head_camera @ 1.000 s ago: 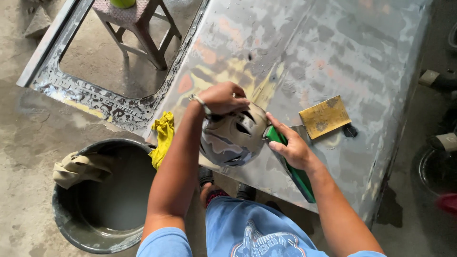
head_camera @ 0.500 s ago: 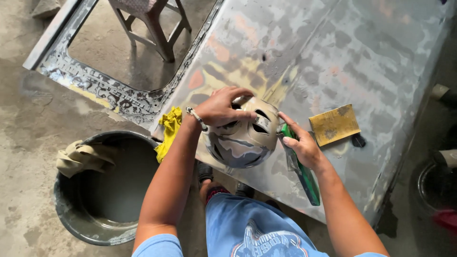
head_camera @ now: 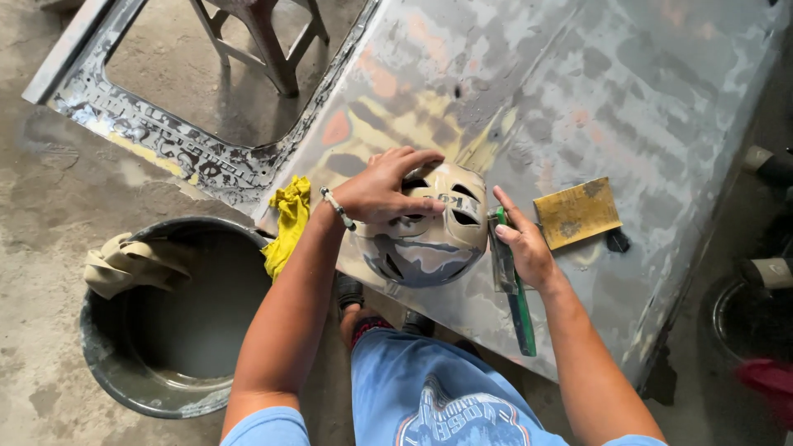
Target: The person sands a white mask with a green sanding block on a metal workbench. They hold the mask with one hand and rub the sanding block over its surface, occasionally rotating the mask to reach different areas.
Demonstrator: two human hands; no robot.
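The helmet (head_camera: 425,235) has turned a bit since a moment ago — its vents now face up more. It sits on the metal panel (head_camera: 628,107), near the front edge. The left hand (head_camera: 382,188) grips its top. The right hand (head_camera: 520,244) holds a green tool (head_camera: 514,289) just right of the helmet — closer than before, so scraping looks under way. The bucket (head_camera: 165,330) is well left of the helmet.

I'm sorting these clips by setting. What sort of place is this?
Probably a body-repair or paint-prep workshop: a sanded metal panel on a concrete floor, a helmet coated in filler, and a water bucket.
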